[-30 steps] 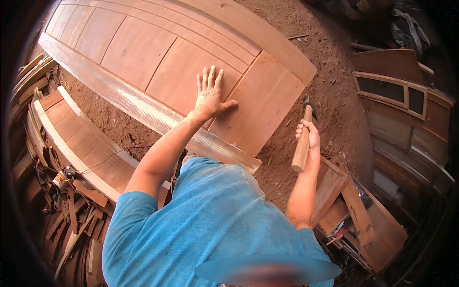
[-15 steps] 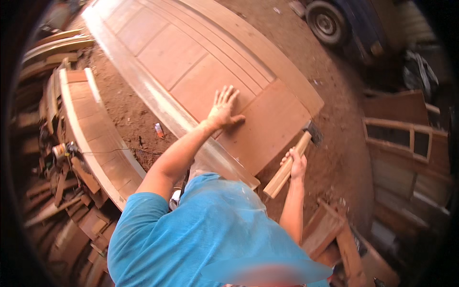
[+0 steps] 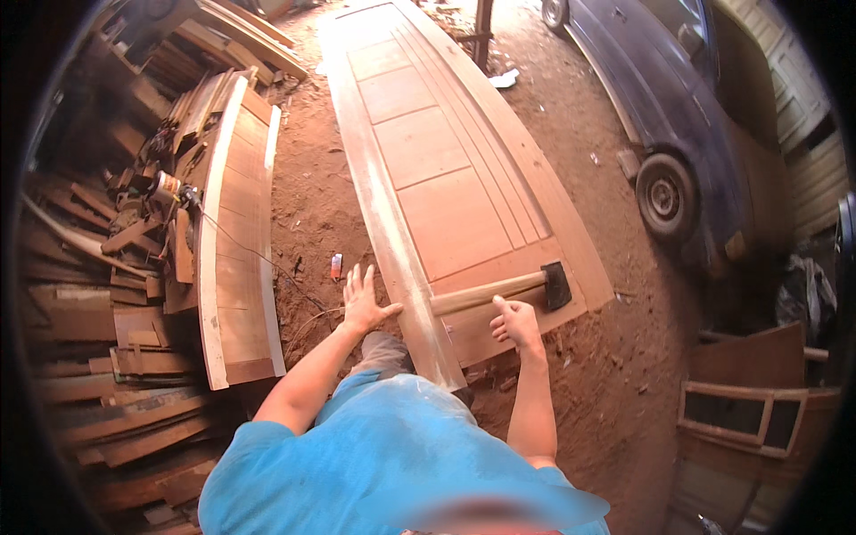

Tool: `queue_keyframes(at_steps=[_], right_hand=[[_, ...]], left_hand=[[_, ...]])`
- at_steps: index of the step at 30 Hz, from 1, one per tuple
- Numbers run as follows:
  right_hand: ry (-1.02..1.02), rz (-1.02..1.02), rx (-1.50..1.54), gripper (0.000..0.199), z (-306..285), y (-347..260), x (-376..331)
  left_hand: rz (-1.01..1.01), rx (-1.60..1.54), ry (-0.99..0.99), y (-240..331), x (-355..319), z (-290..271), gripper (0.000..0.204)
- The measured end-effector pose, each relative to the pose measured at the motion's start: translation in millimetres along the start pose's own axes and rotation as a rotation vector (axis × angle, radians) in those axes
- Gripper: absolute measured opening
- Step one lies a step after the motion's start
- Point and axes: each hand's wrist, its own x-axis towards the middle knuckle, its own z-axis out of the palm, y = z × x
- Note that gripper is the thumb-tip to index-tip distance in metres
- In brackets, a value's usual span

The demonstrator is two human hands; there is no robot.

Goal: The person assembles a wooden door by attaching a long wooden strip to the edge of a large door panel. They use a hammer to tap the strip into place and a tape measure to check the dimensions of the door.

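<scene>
A long wooden door (image 3: 428, 147) with grooved panels lies flat in front of me. Across its near end rests a hammer (image 3: 486, 292) with a pale wooden handle and a dark, blocky head; whether the head has a blade I cannot tell. My right hand (image 3: 515, 323) is just on the near side of the handle, apart from it, its fingers loosely curled and thumb raised, holding nothing. My left hand (image 3: 364, 303) is spread at the door's left edge, empty, with the thumb pointing toward the edge; whether it touches is unclear.
Left of the door, a second wooden panel (image 3: 242, 232) lies beside stacked wood offcuts (image 3: 134, 357). A cord (image 3: 241, 241) and a small tube (image 3: 336, 267) are on the dirt floor. A dark blue car (image 3: 660, 107) stands right, with a wooden frame (image 3: 727, 415) nearer.
My right hand has let go of the hammer, which now lies on the door. My left hand has lifted off the panel and moved to its left edge. The view has shifted, showing more of the car.
</scene>
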Motion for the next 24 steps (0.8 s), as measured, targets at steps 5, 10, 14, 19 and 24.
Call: queue_keyframes(at_steps=[5, 10, 14, 19, 24], right_hand=[[-0.043, -0.176, -0.013, 0.031, 27, -5, -18], [-0.021, -0.328, -0.085, 0.021, 46, -5, -20], [-0.095, -0.373, -0.064, 0.019, 107, -13, -8], [-0.252, -0.411, -0.099, 0.027, 221, -27, 25], [-0.254, -0.420, -0.117, 0.033, 332, -28, 71]], left_hand=[[-0.467, -0.191, -0.084, -120, -68, 36, 0.085], [-0.925, -0.173, -0.369, -255, -148, 70, 0.060], [-1.127, -0.034, -0.463, -315, -221, 85, 0.059], [-1.161, -0.116, -0.426, -365, -262, 66, 0.064], [-1.241, -0.305, -0.114, -413, -208, -13, 0.052]])
